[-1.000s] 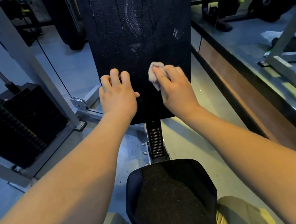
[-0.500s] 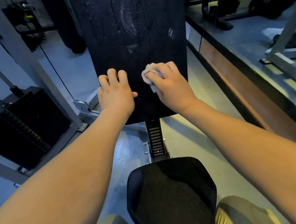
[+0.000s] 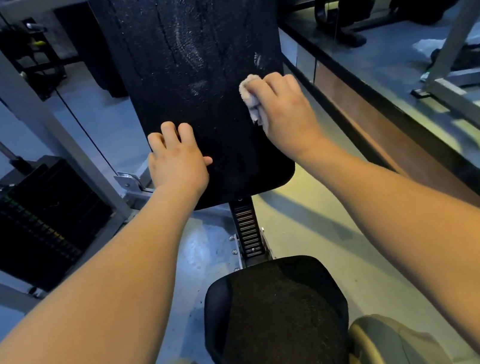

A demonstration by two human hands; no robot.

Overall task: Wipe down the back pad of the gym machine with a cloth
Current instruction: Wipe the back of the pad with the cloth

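Observation:
The black back pad (image 3: pixel 189 48) of the gym machine stands upright in front of me, cracked and streaked with pale smears. My right hand (image 3: pixel 282 112) grips a small pale crumpled cloth (image 3: pixel 251 98) and presses it against the pad near its lower right edge. My left hand (image 3: pixel 176 157) rests on the pad's lower left edge, its fingers bent over the side and its thumb lying on the face.
A black seat pad (image 3: pixel 281 323) lies below, joined by a ribbed post (image 3: pixel 247 227). A weight stack (image 3: pixel 31 221) with cables and grey frame bars stands on the left. A long mirror (image 3: pixel 423 96) along the right wall reflects other machines.
My right hand has slid the cloth from the pad's lower middle to its right edge and slightly upward. My left hand has stayed on the left edge.

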